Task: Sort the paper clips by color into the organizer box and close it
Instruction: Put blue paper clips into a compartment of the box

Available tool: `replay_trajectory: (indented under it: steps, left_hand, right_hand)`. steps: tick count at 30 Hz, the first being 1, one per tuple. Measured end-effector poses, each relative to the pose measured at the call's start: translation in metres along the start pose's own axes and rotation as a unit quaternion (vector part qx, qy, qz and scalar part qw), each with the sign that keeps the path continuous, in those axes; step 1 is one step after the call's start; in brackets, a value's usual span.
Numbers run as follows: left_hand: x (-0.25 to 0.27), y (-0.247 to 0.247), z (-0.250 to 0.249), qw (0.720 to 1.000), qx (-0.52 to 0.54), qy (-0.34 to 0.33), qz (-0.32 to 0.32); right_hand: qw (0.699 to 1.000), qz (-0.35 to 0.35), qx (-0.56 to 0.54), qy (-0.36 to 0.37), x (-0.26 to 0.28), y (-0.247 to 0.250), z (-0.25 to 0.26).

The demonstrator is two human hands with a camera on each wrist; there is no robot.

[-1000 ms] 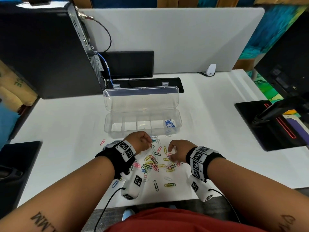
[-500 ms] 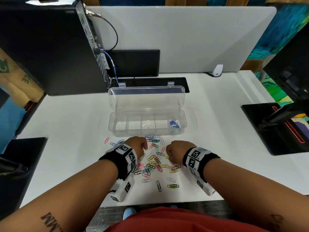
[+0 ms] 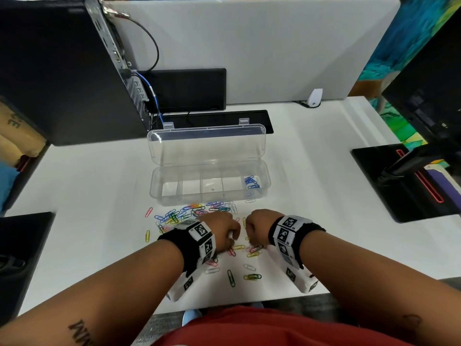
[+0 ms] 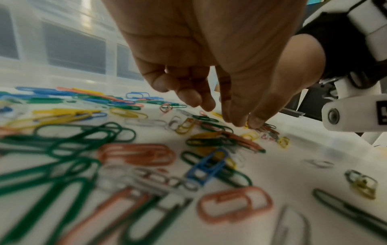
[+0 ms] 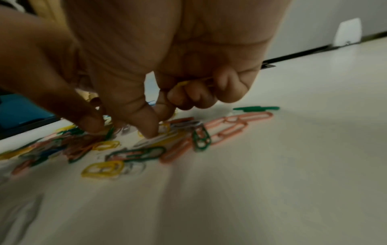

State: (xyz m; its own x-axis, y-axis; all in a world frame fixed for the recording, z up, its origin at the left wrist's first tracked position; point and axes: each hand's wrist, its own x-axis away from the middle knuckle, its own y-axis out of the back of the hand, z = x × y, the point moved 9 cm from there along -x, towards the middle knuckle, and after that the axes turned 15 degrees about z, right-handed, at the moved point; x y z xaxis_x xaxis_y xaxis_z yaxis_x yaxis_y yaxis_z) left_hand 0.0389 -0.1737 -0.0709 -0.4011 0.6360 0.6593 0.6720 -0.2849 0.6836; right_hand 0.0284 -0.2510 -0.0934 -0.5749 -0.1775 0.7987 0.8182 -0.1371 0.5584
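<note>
The clear organizer box (image 3: 159,186) stands open with its lid upright, and blue clips (image 3: 252,183) lie in its rightmost compartment. In front of it a pile of coloured paper clips (image 3: 197,213) is spread on the white table. My left hand (image 3: 225,232) reaches down into the pile's near part. In the left wrist view its thumb and forefinger (image 4: 246,123) pinch at a yellow clip. My right hand (image 3: 254,227) is close beside it. Its curled outer fingers hold yellow clips (image 5: 194,82), while its thumb and forefinger (image 5: 157,126) touch the pile.
A black computer tower (image 3: 62,71) stands at the back left with cables, and a grey divider panel (image 3: 249,46) stands behind. A black monitor base (image 3: 389,186) sits at the right, and another dark object (image 3: 22,245) at the left edge.
Both hands have drawn back toward the near part of the pile and come closer together. The box and its blue clips have not moved.
</note>
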Motion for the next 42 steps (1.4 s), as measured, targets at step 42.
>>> replay_trajectory:
  steps: [42]
  left_hand:
    - [-0.042, 0.019, -0.024, 0.996, -0.081, 0.014, 0.031]
  right_hand:
    - [1.0, -0.001, 0.008, -0.006, 0.02, -0.009, -0.023]
